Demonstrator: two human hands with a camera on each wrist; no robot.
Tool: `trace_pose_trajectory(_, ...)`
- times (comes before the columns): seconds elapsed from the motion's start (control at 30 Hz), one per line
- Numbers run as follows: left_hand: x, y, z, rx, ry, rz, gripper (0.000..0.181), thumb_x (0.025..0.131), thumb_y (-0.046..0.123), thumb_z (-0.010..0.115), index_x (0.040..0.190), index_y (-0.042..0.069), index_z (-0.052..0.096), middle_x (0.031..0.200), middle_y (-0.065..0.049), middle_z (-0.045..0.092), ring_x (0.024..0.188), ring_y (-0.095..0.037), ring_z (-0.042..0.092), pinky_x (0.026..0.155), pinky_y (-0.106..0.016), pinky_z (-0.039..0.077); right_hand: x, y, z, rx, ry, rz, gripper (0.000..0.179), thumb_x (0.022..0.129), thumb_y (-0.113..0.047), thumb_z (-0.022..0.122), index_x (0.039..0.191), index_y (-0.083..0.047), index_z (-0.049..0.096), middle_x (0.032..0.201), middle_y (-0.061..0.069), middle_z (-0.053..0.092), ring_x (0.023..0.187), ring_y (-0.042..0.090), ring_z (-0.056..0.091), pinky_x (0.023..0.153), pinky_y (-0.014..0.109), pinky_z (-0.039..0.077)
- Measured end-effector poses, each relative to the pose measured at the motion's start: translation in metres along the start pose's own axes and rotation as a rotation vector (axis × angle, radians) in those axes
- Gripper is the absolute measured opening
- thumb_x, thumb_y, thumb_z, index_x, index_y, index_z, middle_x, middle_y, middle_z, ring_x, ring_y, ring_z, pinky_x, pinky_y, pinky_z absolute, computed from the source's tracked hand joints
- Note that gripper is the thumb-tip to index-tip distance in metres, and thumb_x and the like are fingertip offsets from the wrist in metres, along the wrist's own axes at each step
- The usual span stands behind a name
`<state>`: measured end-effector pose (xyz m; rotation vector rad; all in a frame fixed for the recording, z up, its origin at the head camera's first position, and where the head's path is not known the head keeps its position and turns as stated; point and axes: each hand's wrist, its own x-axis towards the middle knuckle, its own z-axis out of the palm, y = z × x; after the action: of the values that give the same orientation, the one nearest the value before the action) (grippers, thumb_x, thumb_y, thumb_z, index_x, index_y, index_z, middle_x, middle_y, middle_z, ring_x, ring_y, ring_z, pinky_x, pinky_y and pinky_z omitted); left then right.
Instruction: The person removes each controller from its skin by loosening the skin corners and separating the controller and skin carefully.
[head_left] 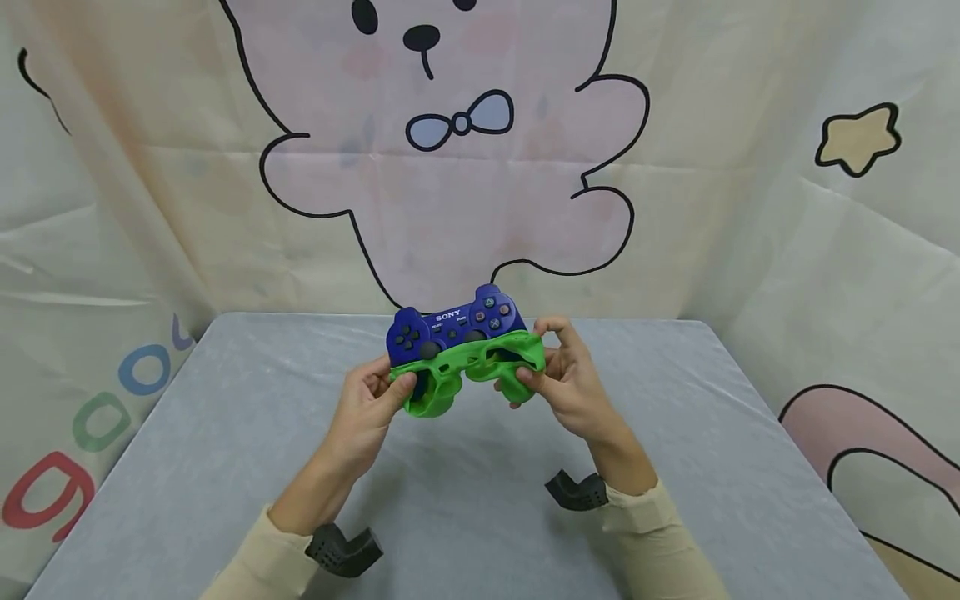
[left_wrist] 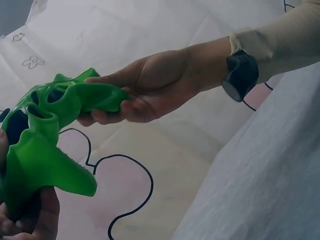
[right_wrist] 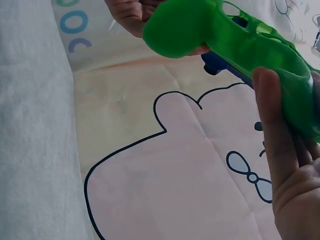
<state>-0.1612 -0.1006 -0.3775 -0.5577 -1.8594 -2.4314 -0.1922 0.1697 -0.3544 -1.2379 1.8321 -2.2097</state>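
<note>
A blue Sony game controller is held up above the table, with its button face toward the head camera. A bright green silicone cover is stretched over its lower part and grips, while the upper face with the direction pad and buttons is bare. My left hand pinches the cover at the left grip, thumb in front. On the other side my right hand pinches the cover's right end, its index finger raised at the upper corner. The cover hides much of the controller in the right wrist view.
A grey cloth-covered table lies under both hands. Behind it hangs a curtain printed with a cartoon bear. Each wrist carries a black camera mount at the sleeve cuff.
</note>
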Motion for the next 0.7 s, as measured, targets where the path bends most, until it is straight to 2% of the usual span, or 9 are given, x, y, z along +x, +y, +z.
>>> trace_pose_trajectory(0.27,-0.002,-0.003,0.007,-0.012,0.085,-0.052,0.016,0.103,0.013,0.058,0.116,0.013,0.066,0.095,0.011,0.075,0.085,0.000,0.069,0.075,-0.017,0.057,0.000,0.010,0.004,-0.008,0.115,-0.012,0.029,0.100,-0.010,0.063,0.117,-0.020,0.041,0.101,-0.002,0.079,0.080,0.015,0.078,0.057,0.028,0.060)
trace_pose_trajectory(0.47,-0.002,-0.005,0.012,-0.045,0.148,-0.083,0.017,0.103,0.014,0.058,0.118,0.009,0.066,0.090,0.011,0.074,0.076,0.002,0.062,0.069,-0.015,0.052,-0.001,0.017,0.004,-0.048,0.156,-0.032,0.026,0.101,-0.007,0.059,0.116,-0.018,0.041,0.100,-0.002,0.079,0.079,0.015,0.078,0.056,0.029,0.060)
trace_pose_trajectory(0.53,-0.003,-0.006,0.011,-0.039,0.139,-0.086,0.016,0.103,0.014,0.058,0.117,0.009,0.066,0.088,0.012,0.073,0.075,0.002,0.060,0.068,-0.015,0.051,-0.002,0.016,0.003,-0.053,0.145,-0.021,0.027,0.101,-0.007,0.059,0.119,-0.018,0.042,0.101,-0.003,0.079,0.080,0.016,0.078,0.056,0.030,0.060)
trace_pose_trajectory(0.7,-0.003,-0.005,0.009,0.001,0.083,-0.060,0.016,0.102,0.013,0.060,0.116,0.015,0.067,0.094,0.012,0.074,0.084,0.001,0.067,0.076,-0.017,0.056,-0.001,0.011,-0.004,-0.055,0.103,0.034,0.039,0.102,-0.007,0.059,0.134,-0.020,0.040,0.105,-0.001,0.078,0.082,0.016,0.078,0.059,0.032,0.061)
